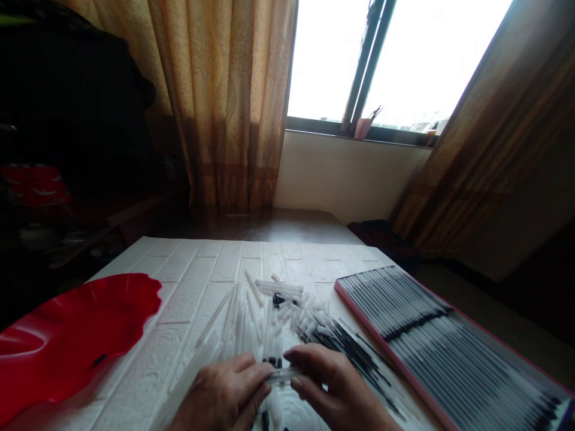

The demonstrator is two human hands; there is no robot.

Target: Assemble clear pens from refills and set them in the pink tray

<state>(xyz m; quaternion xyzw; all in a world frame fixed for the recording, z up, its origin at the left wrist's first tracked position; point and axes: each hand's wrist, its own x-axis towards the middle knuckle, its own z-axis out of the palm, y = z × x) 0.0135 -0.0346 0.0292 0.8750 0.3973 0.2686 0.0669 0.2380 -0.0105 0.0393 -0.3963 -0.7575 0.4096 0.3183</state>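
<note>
My left hand (227, 389) and my right hand (336, 386) meet low in the middle of the head view. Between their fingertips lies a clear pen barrel (283, 375), pinched at its left end by my left hand and at its right end by my right. Just beyond it are small black plugs (272, 362). Loose translucent pen tubes (242, 323) spread out past my left hand. Past my right hand are thin black refills (354, 347) and a heap of short whitish caps (309, 317). Small black pieces (278, 299) sit near the caps.
A pink-edged tray (386, 344) filled with rows of pens stands at the right. On the left is a red wavy-rimmed bowl (81, 335). The white brick-patterned tabletop (173, 308) carries everything. Behind it are a dark surface (305, 227), curtains (224, 108) and a window.
</note>
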